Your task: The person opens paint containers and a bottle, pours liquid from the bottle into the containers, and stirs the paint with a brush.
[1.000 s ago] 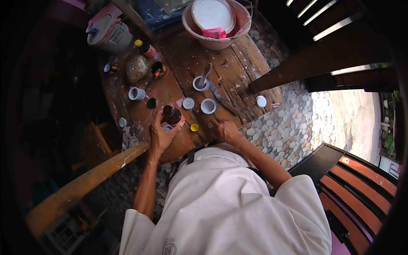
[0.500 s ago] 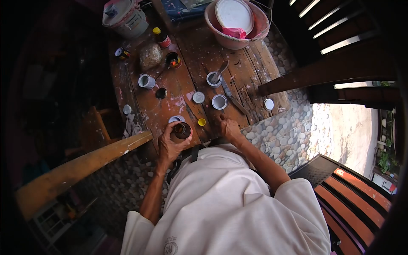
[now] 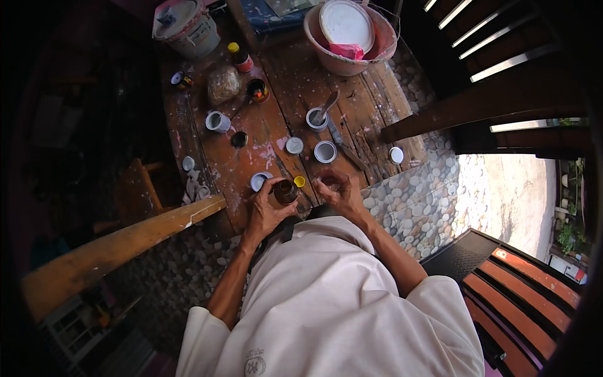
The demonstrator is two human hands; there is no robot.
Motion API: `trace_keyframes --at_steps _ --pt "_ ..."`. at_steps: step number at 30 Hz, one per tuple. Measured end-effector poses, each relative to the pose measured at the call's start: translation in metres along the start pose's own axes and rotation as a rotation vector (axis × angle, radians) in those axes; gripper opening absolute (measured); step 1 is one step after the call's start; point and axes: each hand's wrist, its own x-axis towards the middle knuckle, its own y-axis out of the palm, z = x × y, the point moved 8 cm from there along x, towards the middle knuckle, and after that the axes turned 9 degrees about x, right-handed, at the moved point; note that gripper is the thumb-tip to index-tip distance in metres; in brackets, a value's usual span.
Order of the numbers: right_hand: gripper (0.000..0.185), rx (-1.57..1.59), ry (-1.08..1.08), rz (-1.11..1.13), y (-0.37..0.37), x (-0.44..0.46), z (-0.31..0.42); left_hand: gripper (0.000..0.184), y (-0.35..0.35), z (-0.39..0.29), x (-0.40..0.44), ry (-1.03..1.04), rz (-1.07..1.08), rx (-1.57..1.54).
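Observation:
My left hand is wrapped round a dark brown bottle, seen from above with its mouth facing up and uncapped. My right hand hovers to the right of the bottle, fingers partly curled and blurred; whether it holds anything cannot be made out. A small yellow cap lies between the two hands. Just beyond my left hand is a small can, partly covered by the fingers. Farther up the table stand an open grey can and another can with a brush in it.
The paint-spattered wooden table also carries a putty knife, a round lid, a tipped can, a yellow-capped bottle, a pink basin and a bucket. A wooden beam is at left, a slatted bench at right.
My left hand has moved right with the bottle, closer to the yellow cap. My right hand has shifted slightly toward the bottle and turned, its fingers now pointing left.

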Motion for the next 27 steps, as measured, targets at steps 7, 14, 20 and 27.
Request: trace_keyframes --at_steps 7,14,20,27 --pt "0.021 -0.095 -0.46 0.063 0.019 -0.004 0.084 0.055 0.007 -0.015 0.008 0.083 0.024 -0.003" --pt "0.022 -0.179 -0.531 0.111 0.027 -0.005 0.089 0.057 0.018 -0.005 0.011 0.112 0.006 -0.037" --pt "0.026 0.124 -0.309 -0.038 0.019 0.005 0.067 0.057 0.019 -0.004 0.016 0.128 -0.015 -0.062" --pt "0.033 0.42 0.138 0.102 0.042 0.032 0.035 0.057 -0.001 -0.018 0.032 0.14 -0.038 0.082"
